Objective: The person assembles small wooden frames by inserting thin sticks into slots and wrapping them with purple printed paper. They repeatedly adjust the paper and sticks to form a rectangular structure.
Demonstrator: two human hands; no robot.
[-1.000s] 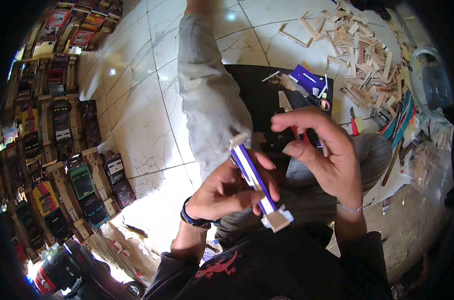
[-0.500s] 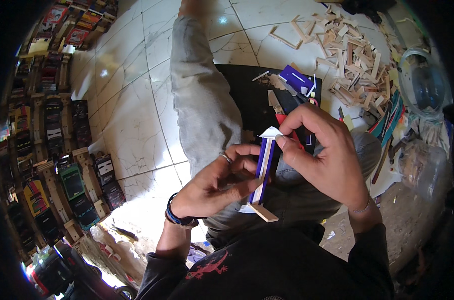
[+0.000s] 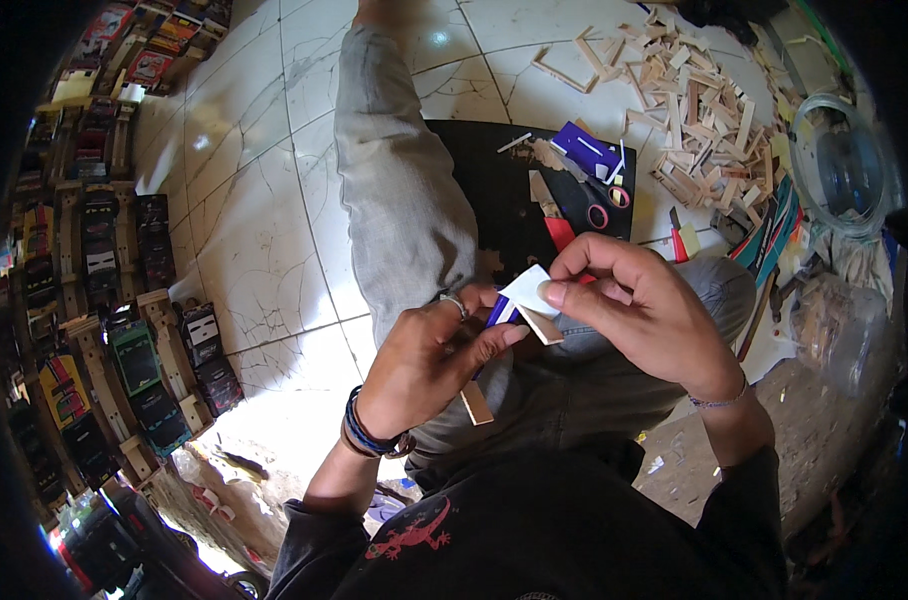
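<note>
My left hand [image 3: 424, 350] is closed around a small wooden frame with purple covering [image 3: 501, 310], which tilts up to the right above my lap. One bare wooden end [image 3: 477, 403] sticks out below that hand, and a second wooden end piece [image 3: 542, 327] shows at the upper end. Over the upper end lies a white paper flap [image 3: 529, 288]. My right hand [image 3: 644, 310] pinches the flap's right edge between thumb and forefinger. My left fingers hide the middle of the frame.
On a black board [image 3: 484, 170] lie a red-handled knife [image 3: 557, 232], scissors with pink-lined handles [image 3: 598, 216] and a purple sheet [image 3: 586, 148]. Beyond is a heap of wooden pieces [image 3: 709, 130]. Rows of packaged goods on wooden racks [image 3: 99, 260] stand at left, a clear container [image 3: 839, 170] at right.
The frame has turned and tilted in my left hand, bringing its upper wooden end piece into sight. The white flap now shows broader, and my right hand has moved slightly lower, uncovering the scissors.
</note>
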